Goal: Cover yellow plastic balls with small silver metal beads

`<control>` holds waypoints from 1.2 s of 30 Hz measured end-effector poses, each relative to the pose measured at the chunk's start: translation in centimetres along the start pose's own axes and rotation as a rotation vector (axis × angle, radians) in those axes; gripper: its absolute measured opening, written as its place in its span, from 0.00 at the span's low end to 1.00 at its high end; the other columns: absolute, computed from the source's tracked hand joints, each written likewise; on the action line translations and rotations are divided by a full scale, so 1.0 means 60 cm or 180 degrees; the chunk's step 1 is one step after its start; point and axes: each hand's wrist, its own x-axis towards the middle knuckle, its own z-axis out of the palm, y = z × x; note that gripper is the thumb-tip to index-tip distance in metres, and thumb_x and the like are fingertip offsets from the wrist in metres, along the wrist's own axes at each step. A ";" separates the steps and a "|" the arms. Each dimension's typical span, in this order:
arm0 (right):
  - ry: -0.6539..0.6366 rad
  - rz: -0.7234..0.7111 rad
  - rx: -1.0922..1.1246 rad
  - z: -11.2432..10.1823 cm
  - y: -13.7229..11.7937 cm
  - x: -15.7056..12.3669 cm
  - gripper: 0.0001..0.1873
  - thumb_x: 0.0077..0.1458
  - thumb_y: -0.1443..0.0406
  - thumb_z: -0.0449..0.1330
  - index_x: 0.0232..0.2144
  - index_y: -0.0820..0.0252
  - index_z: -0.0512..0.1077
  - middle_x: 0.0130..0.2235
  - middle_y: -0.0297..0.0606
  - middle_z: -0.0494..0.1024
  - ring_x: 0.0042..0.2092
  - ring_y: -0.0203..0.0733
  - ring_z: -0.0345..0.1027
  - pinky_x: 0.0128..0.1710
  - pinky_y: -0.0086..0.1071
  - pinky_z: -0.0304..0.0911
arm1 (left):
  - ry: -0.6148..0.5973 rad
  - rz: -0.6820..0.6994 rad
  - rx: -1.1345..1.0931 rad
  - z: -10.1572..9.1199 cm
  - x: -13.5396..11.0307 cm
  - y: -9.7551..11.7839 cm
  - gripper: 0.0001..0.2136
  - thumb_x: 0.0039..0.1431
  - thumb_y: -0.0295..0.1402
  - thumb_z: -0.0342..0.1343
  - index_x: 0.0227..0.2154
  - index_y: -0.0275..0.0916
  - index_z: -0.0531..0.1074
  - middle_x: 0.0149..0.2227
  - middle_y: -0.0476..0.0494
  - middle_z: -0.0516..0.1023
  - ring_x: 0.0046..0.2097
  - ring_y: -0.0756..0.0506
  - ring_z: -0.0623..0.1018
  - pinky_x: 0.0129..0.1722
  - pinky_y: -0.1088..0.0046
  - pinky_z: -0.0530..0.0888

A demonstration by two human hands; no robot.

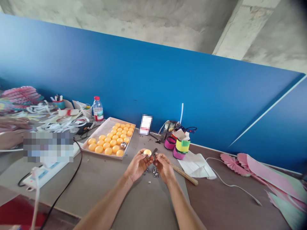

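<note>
My left hand (pixel 137 166) is closed around an orange ping-pong ball (pixel 147 152) with shiny silver bits along its lower side. Fingers of my right hand (pixel 165 166) pinch a small dark flat tool (pixel 155 150), its end close to the ball; the tool's exact kind is unclear. Beneath my hands a little heap of shiny silver pieces (pixel 155 172) lies on the grey table mat. A shallow pale box (pixel 102 155) to the left holds several orange ping-pong balls (pixel 108 150) and one silver-covered ball (pixel 123 145).
A wooden stick (pixel 185 175) and white paper (pixel 196 164) lie at right, below colourful round holders (pixel 181 146). Behind the box stands a bottle (pixel 98 110). A power strip (pixel 51 169) with cables is at left, near another person's hand (pixel 14 123). Pink paper pieces (pixel 268 172) lie far right.
</note>
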 end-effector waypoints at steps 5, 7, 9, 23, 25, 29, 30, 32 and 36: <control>0.0042 0.0003 -0.0095 0.003 -0.002 -0.001 0.08 0.45 0.62 0.62 0.21 0.58 0.67 0.23 0.28 0.64 0.25 0.31 0.56 0.27 0.28 0.53 | 0.0217 0.0114 0.0153 0.002 0.002 -0.004 0.09 0.52 0.32 0.58 0.36 0.37 0.67 0.32 0.47 0.74 0.32 0.50 0.76 0.35 0.73 0.72; 0.0073 -0.0009 -0.0169 0.005 -0.003 -0.002 0.08 0.45 0.62 0.62 0.21 0.58 0.66 0.24 0.28 0.64 0.24 0.31 0.55 0.27 0.28 0.53 | 0.0230 0.0155 0.0224 0.002 0.002 -0.007 0.12 0.53 0.33 0.57 0.40 0.40 0.66 0.31 0.49 0.73 0.27 0.52 0.75 0.30 0.75 0.72; 0.0100 -0.0008 -0.0233 0.007 -0.004 -0.003 0.09 0.45 0.61 0.62 0.21 0.57 0.66 0.24 0.28 0.64 0.24 0.31 0.55 0.27 0.28 0.53 | 0.0244 0.0167 0.0293 0.001 0.002 -0.010 0.15 0.54 0.33 0.56 0.44 0.41 0.65 0.30 0.50 0.73 0.24 0.53 0.73 0.26 0.78 0.71; 0.0250 -0.0092 -0.0505 0.005 0.005 0.001 0.12 0.44 0.59 0.63 0.20 0.58 0.65 0.21 0.27 0.63 0.24 0.31 0.55 0.26 0.27 0.53 | 0.0176 -0.0260 0.0408 -0.003 0.001 -0.006 0.12 0.50 0.27 0.59 0.39 0.36 0.69 0.32 0.47 0.74 0.28 0.52 0.75 0.29 0.78 0.72; 0.0229 -0.0146 -0.0759 0.002 0.010 0.001 0.11 0.45 0.58 0.62 0.21 0.58 0.66 0.21 0.28 0.64 0.24 0.32 0.56 0.27 0.27 0.54 | 0.0252 -0.0187 0.0488 -0.002 0.001 -0.007 0.15 0.48 0.27 0.61 0.41 0.37 0.69 0.32 0.48 0.74 0.28 0.53 0.75 0.29 0.79 0.72; 0.0199 -0.0229 -0.1113 -0.003 0.020 0.003 0.10 0.46 0.58 0.60 0.24 0.58 0.68 0.24 0.31 0.69 0.26 0.34 0.60 0.28 0.29 0.56 | 0.0236 0.0011 0.0525 -0.001 0.005 -0.010 0.18 0.45 0.26 0.63 0.41 0.38 0.69 0.34 0.48 0.74 0.30 0.53 0.75 0.32 0.78 0.71; 0.0203 -0.0245 -0.1147 -0.004 0.022 0.003 0.10 0.47 0.57 0.60 0.24 0.58 0.69 0.24 0.32 0.70 0.26 0.34 0.60 0.28 0.29 0.56 | 0.0217 0.0056 0.0535 -0.001 0.006 -0.011 0.19 0.44 0.26 0.64 0.41 0.39 0.69 0.34 0.48 0.74 0.30 0.53 0.75 0.32 0.78 0.71; 0.0235 -0.0275 -0.1214 -0.005 0.024 0.004 0.10 0.47 0.57 0.60 0.24 0.59 0.69 0.25 0.32 0.71 0.26 0.34 0.60 0.28 0.28 0.56 | 0.0207 0.0119 0.0562 -0.001 0.007 -0.013 0.19 0.43 0.27 0.64 0.41 0.39 0.69 0.34 0.48 0.75 0.31 0.53 0.74 0.34 0.77 0.70; 0.0358 -0.0318 -0.1473 -0.006 0.024 0.004 0.12 0.47 0.57 0.60 0.24 0.60 0.70 0.23 0.31 0.69 0.25 0.32 0.58 0.26 0.27 0.54 | 0.0263 0.0175 0.0666 -0.001 0.007 -0.016 0.20 0.42 0.27 0.65 0.41 0.39 0.70 0.35 0.48 0.75 0.32 0.52 0.74 0.36 0.76 0.70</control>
